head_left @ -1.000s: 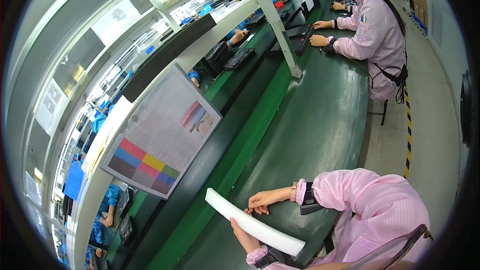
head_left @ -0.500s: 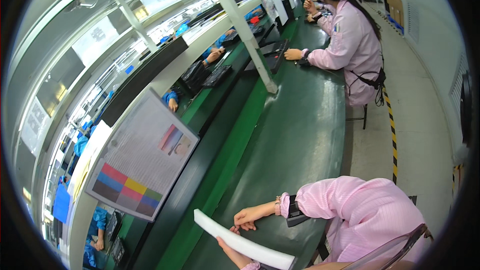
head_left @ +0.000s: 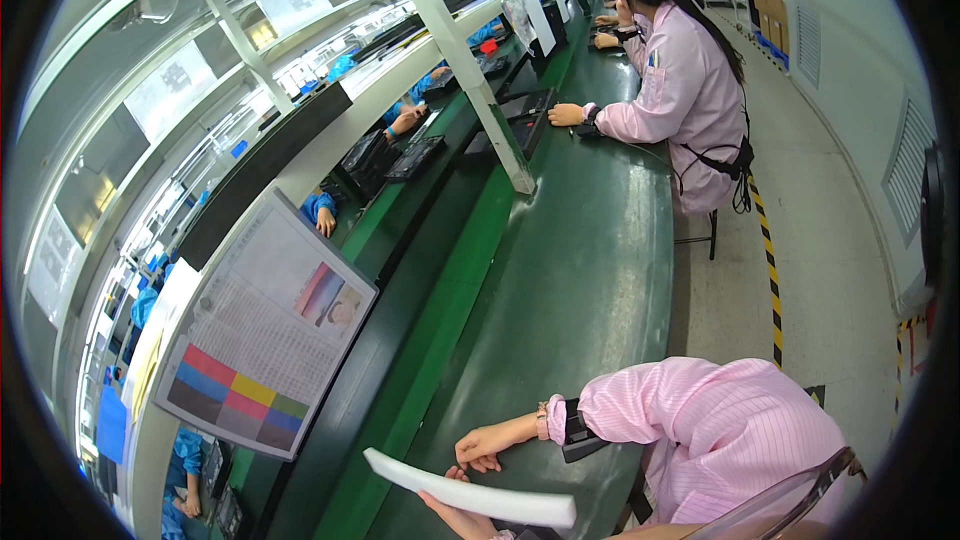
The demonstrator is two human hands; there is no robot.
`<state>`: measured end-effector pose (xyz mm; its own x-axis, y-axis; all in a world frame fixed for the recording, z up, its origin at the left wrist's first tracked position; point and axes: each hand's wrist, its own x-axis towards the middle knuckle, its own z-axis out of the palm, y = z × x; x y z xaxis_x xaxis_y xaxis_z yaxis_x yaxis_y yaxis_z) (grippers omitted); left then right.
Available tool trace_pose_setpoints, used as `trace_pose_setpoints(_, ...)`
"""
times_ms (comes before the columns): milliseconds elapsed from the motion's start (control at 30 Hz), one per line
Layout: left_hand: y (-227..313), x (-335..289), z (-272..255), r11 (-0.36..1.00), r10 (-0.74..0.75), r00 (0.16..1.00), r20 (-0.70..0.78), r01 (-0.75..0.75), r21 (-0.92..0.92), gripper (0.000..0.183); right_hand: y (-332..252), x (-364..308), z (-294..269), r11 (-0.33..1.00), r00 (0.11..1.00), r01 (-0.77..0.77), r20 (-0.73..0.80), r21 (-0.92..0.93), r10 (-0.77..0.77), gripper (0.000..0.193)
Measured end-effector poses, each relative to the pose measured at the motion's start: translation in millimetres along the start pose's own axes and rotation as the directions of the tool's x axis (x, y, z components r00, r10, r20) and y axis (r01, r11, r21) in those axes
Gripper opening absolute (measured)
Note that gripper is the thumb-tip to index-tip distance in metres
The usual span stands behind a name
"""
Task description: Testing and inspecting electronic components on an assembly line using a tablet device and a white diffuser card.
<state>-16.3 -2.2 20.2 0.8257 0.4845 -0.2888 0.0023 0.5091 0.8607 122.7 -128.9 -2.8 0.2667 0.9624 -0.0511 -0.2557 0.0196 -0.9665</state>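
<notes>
My left hand (head_left: 458, 514) comes in from the lower edge and grips a long white strip (head_left: 470, 492), which looks like foam. Fingertips show past the strip's far side. The strip is slightly bowed and held slanting above the green bench. My right hand (head_left: 490, 443) is just beyond it, close to the left fingertips, with its fingers curled downward and closed. Whatever lies under those fingers, if anything, is hidden. A black band sits on my right wrist, by the pink striped sleeve (head_left: 700, 420).
A green bench (head_left: 590, 240) runs away from me, beside a dark conveyor channel. White posts (head_left: 465, 70) and a hanging sheet with coloured squares (head_left: 265, 325) stand to the left. A co-worker in pink (head_left: 680, 90) sits farther along; blue-sleeved workers' hands show across the line.
The whole view has shifted a little. My left hand and the white strip have moved slightly left, and the strip lies flatter. My right hand stays beside it, fingers curled.
</notes>
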Motion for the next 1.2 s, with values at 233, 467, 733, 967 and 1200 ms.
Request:
trace_pose_setpoints(233, -10.6, 17.7, -16.4, 0.997, 0.045, 0.988, 0.145, -0.034, -0.075, 0.068, -0.2, 1.8, 0.2, 0.999, 1.000, 0.006, -0.021, -0.031, -0.006, 0.028)
trace_pose_setpoints(467, -11.1, 7.0, -9.0, 0.985, 0.171, 0.983, 0.071, -0.172, 0.012, 0.060, 3.0, 1.9, -0.6, 1.000, 1.000, 0.002, 0.003, -0.005, -0.002, 0.026)
trace_pose_setpoints(733, -1.3, 0.2, 0.5, 1.000, -0.008, 1.000, -0.028, 0.008, 0.007, 0.047, 2.9, 2.4, -3.6, 1.000, 1.000, 0.003, -0.002, 0.003, -0.003, 0.028)
trace_pose_setpoints(967, 2.0, -0.7, -3.2, 0.997, -0.041, 0.994, -0.099, 0.035, -0.068, 0.043, -1.6, 2.2, -0.2, 1.000, 1.000, -0.007, 0.009, -0.002, 0.007, 0.027)
trace_pose_setpoints(1200, 2.3, -3.3, -4.8, 0.994, -0.040, 0.997, -0.072, 0.032, -0.105, 0.049, 3.5, 1.3, -0.4, 1.000, 1.000, -0.009, 0.016, 0.001, 0.009, 0.026)
